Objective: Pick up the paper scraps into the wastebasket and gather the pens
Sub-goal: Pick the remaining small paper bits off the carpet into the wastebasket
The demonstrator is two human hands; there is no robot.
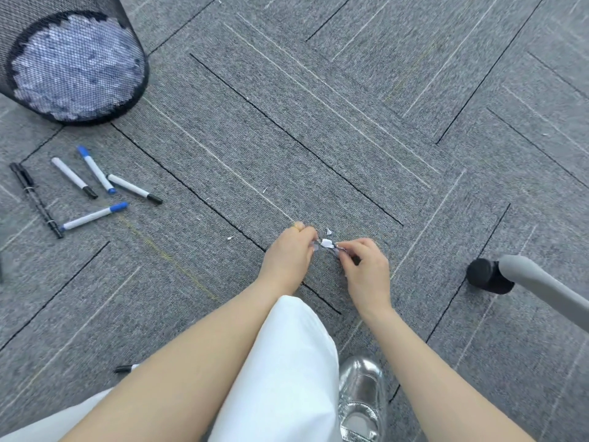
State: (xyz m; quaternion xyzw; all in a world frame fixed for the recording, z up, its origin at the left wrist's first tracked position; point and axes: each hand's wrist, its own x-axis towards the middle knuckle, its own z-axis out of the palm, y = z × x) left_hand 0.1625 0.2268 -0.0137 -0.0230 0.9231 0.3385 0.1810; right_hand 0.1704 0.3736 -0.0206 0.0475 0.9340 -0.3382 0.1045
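Small white paper scraps (327, 243) lie on the grey carpet between my two hands. My left hand (290, 256) has its fingers pinched on scraps at its fingertips. My right hand (365, 269) pinches scraps from the other side. A tiny scrap (229, 238) lies apart to the left. The black mesh wastebasket (137, 39) stands at the top left, with white paper showing through its mesh. Several marker pens (95, 170) with blue or black caps lie scattered at the left, beside a black pen (35, 199). Another pen tip (126, 368) pokes out by my left arm.
A grey chair leg with a black caster (487, 275) stands at the right, close to my right hand. My white trouser leg (287, 362) and a silver shoe (361, 397) fill the bottom middle. Carpet tiles spread on all sides.
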